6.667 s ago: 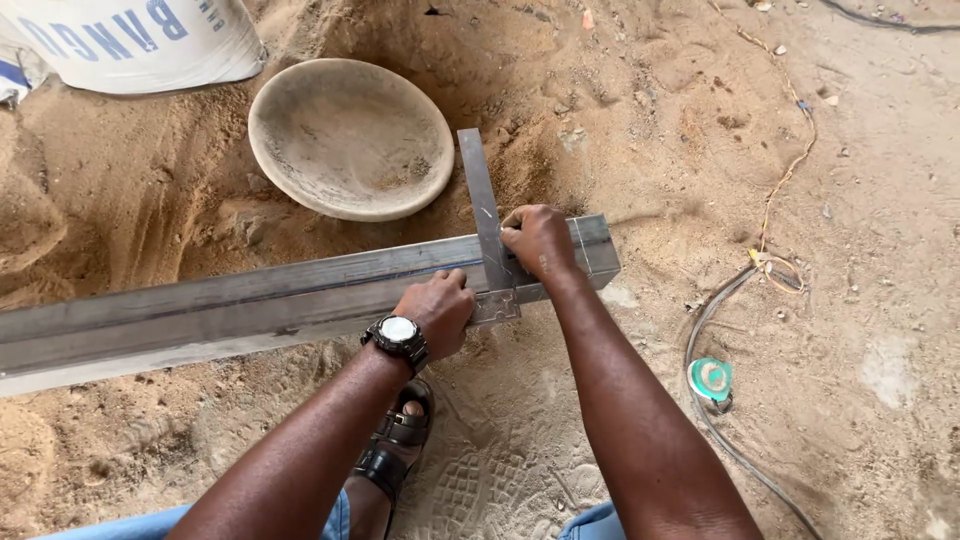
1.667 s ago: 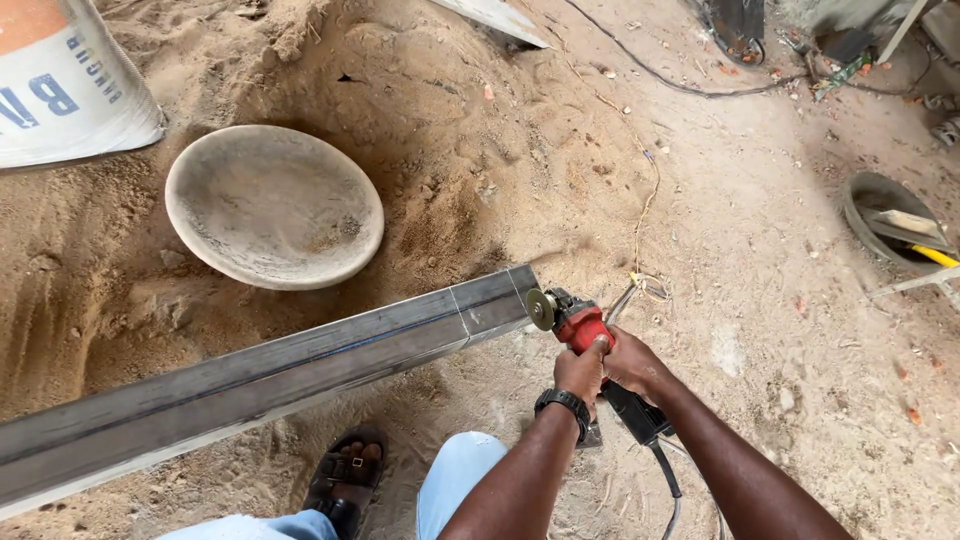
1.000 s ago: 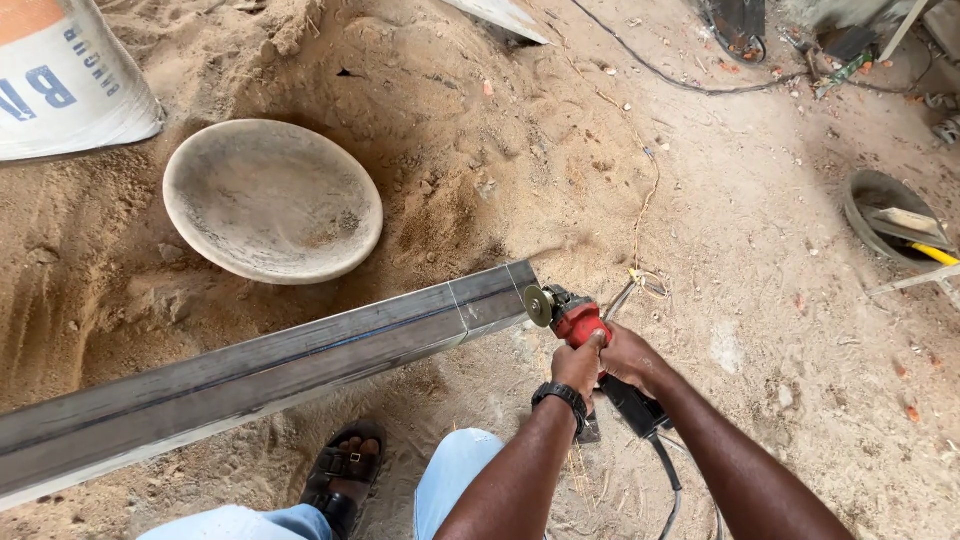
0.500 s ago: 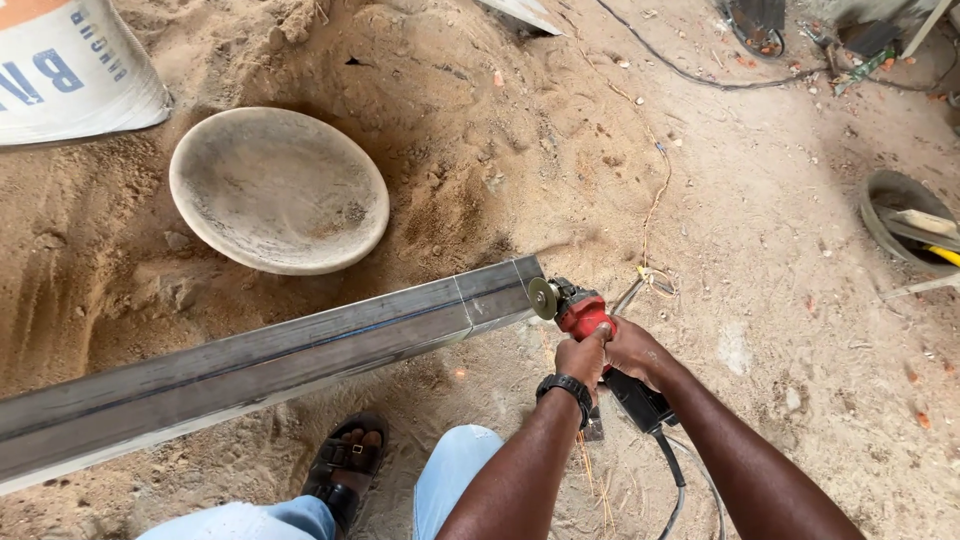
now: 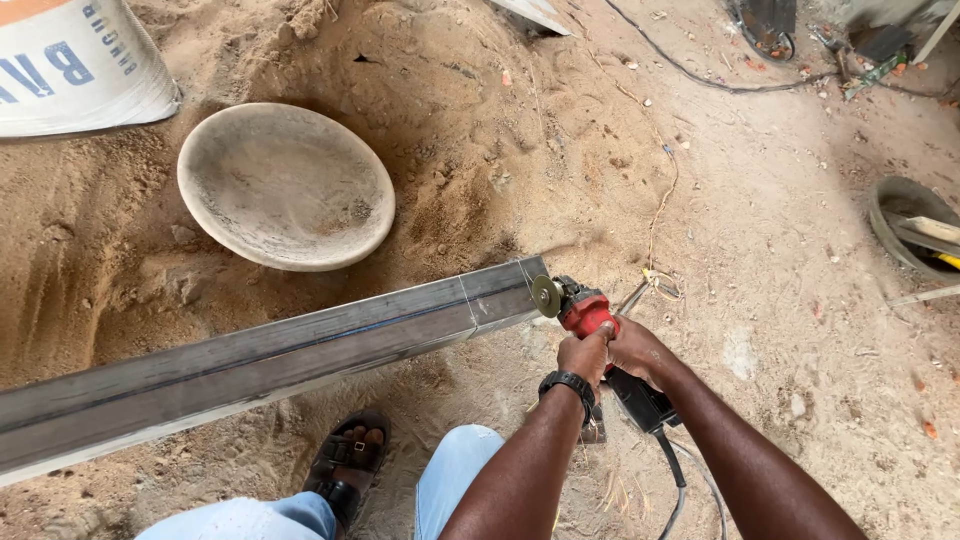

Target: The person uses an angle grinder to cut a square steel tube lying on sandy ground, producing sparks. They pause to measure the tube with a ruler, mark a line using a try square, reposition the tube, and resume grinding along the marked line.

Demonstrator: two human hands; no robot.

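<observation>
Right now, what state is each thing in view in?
Angle grinder: gripped in both hands, disc at the tube's end.
Left hand: closed on the grinder.
Right hand: closed on the grinder.
Steel tube: lying slanted over sand, line marked near its end.
Round pan: empty, on sand.

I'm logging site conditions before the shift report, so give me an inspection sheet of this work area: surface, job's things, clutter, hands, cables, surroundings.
Surface: loose sandy ground, uneven, with heaps at upper left.
Job's things: long steel beam lying slantwise on the sand; red angle grinder, its disc at the beam's right end.
Clutter: round shallow pan on the sand above the beam; small scraps scattered about.
Hands: left hand and right hand both grip the grinder.
Cables: grinder cord trails toward the person; black cable crosses the ground at top.
Surroundings: white sack top left; round tub at right edge; sandalled foot below the beam.
</observation>
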